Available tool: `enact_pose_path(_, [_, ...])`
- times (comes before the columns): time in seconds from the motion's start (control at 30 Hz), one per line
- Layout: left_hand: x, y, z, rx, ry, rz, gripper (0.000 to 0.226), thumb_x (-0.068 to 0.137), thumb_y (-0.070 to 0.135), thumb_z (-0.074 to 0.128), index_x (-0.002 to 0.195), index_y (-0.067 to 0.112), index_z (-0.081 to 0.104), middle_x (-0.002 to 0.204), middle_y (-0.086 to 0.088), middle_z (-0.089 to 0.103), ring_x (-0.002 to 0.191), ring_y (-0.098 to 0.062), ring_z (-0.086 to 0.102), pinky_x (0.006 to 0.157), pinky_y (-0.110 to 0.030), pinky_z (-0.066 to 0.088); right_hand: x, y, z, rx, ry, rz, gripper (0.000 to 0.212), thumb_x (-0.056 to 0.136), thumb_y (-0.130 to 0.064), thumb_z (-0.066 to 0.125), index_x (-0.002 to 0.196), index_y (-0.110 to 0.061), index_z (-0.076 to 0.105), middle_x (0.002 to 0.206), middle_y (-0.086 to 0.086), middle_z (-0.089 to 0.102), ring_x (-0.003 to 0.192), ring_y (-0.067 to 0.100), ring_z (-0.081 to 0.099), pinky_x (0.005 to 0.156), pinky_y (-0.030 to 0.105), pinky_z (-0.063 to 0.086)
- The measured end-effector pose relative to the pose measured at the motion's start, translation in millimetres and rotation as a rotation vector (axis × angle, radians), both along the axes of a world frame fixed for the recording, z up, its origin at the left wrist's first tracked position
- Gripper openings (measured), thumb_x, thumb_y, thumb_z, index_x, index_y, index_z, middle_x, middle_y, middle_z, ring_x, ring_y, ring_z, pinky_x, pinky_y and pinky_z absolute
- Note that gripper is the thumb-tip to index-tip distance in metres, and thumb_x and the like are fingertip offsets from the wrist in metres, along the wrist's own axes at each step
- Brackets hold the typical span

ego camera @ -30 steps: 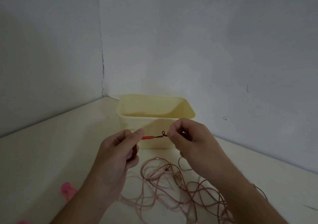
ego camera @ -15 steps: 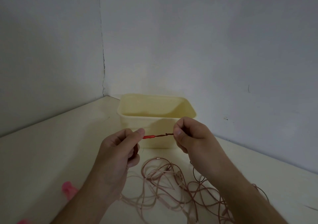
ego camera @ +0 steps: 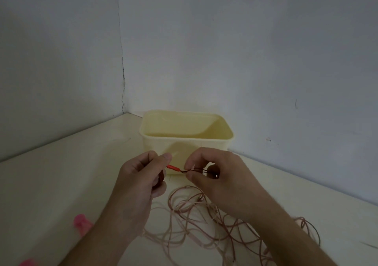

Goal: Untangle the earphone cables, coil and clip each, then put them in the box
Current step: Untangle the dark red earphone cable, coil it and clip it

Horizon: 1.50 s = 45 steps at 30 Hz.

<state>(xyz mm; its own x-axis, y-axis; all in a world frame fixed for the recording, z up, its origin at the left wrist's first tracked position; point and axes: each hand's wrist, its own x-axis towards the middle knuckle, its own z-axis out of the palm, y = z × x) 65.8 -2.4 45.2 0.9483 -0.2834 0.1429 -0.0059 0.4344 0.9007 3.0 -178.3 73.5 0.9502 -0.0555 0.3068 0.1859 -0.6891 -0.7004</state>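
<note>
Since half a second ago, right hand (ego camera: 221, 175) is opening the dark cable (ego camera: 195, 170) into a loop, pinching it. Left hand (ego camera: 141, 175) is gripping the red plug (ego camera: 172, 167). Both are hanging before the yellow box (ego camera: 184, 145), above tangled pink earphone cables (ego camera: 200, 220) lying on the table (ego camera: 61, 184).

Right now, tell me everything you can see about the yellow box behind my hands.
The box is pale yellow, looks like smooth plastic, and is rectangular with rounded corners and a rolled rim. It stands upright and open-topped on the pale table, close to the wall corner. The part of its inside that shows holds no cables. Nothing visibly touches it; the left hand and right hand overlap its lower front wall.
</note>
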Motion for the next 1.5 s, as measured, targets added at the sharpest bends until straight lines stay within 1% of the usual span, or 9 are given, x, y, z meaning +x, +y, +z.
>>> enact_pose_path(0.17, [0,-1,-2,0.014,-0.017,-0.010,0.045,0.080,0.021,0.074,0.055,0.015,0.037,0.057,0.000,0.023,0.056,-0.016,0.017,0.051,-0.033,0.014,-1,3,0,-0.044,0.031,0.008,0.012,0.095,-0.027,0.073,0.086,-0.034,0.075,0.083,-0.012,0.069,0.066,0.005,0.057,0.065,0.018,0.048])
enact_pose_path(0.3, [-1,-1,-1,0.022,-0.026,-0.008,0.044,0.080,0.021,0.074,0.056,0.015,0.037,0.057,0.000,0.022,0.058,-0.018,0.016,0.051,-0.033,0.014,0,6,-2,-0.006,0.006,-0.013,0.015,0.093,-0.020,0.075,0.082,-0.030,0.074,0.092,-0.015,0.071,0.090,0.005,0.068,0.077,0.023,0.058])
enact_pose_path(0.43, [2,0,-3,0.052,-0.037,0.018,0.047,0.088,0.013,0.073,0.057,0.014,0.037,0.059,-0.002,0.023,0.064,-0.025,0.015,0.053,-0.035,0.014,1,5,0,0.212,0.063,-0.025,0.015,0.093,-0.018,0.078,0.078,-0.023,0.076,0.105,-0.014,0.072,0.090,0.004,0.071,0.080,0.024,0.056])
enact_pose_path(0.6, [5,1,-7,0.092,-0.074,0.050,0.047,0.094,0.012,0.070,0.058,0.014,0.039,0.060,-0.002,0.024,0.055,-0.017,0.019,0.047,-0.026,0.019,2,0,-1,0.624,0.196,0.161,0.015,0.089,-0.021,0.073,0.085,-0.007,0.077,0.104,0.002,0.075,0.097,0.018,0.068,0.098,0.043,0.054])
enact_pose_path(0.73, [4,0,-9,0.112,-0.102,0.033,0.044,0.094,0.011,0.070,0.060,0.011,0.041,0.060,-0.004,0.025,0.050,-0.015,0.023,0.045,-0.022,0.024,2,-7,-2,0.726,0.335,0.233,0.031,0.088,-0.023,0.068,0.098,0.006,0.077,0.099,0.018,0.074,0.101,0.026,0.070,0.093,0.045,0.053])
enact_pose_path(0.97, [5,1,-9,0.113,-0.097,0.029,0.044,0.094,0.011,0.069,0.062,0.010,0.040,0.062,-0.005,0.022,0.051,-0.016,0.021,0.046,-0.024,0.021,0,-12,-1,0.816,0.445,0.339,0.041,0.094,-0.032,0.067,0.090,0.009,0.064,0.080,0.015,0.059,0.093,0.028,0.063,0.080,0.038,0.051])
enact_pose_path(1.07, [8,3,-9,0.077,-0.062,0.050,0.044,0.095,0.011,0.068,0.062,0.011,0.040,0.061,-0.004,0.023,0.058,-0.021,0.016,0.050,-0.032,0.015,2,-16,-1,0.855,0.385,0.331,0.052,0.089,-0.030,0.074,0.076,0.017,0.056,0.085,0.019,0.053,0.088,0.025,0.063,0.078,0.038,0.051])
enact_pose_path(1.27, [8,4,-7,0.058,-0.029,0.081,0.049,0.096,0.013,0.069,0.056,0.015,0.039,0.059,-0.002,0.024,0.064,-0.026,0.015,0.049,-0.029,0.017,1,-26,4,1.071,0.130,0.342,0.036,0.085,-0.014,0.064,0.051,-0.008,0.054,0.099,0.020,0.063,0.094,0.027,0.063,0.088,0.039,0.048])
enact_pose_path(1.5, [12,5,-4,-0.012,0.040,0.112,0.052,0.096,0.009,0.068,0.053,0.016,0.040,0.056,0.000,0.027,0.068,-0.027,0.013,0.048,-0.029,0.016,3,-42,3,1.441,0.008,0.512,0.028,0.082,-0.019,0.071,0.063,-0.014,0.051,0.064,0.003,0.033,0.077,0.024,0.034,0.095,0.039,0.036])
